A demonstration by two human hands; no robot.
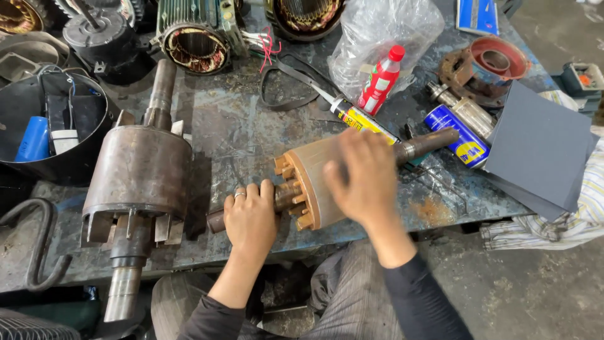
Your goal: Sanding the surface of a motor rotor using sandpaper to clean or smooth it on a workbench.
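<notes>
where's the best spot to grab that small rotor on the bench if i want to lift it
Probably by the two shaft ends. The small rotor lies on its side, its thick drum too wide for one hand. The left hand already wraps the near shaft stub from above; the far shaft sticks out bare toward the blue spray can, free for the right hand, now flat on the drum.

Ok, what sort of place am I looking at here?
Most likely an electric motor repair workshop. Both hands, left hand and right hand, work on a motor rotor on a worn metal bench, with a larger rotor and a wound stator close by.
</notes>
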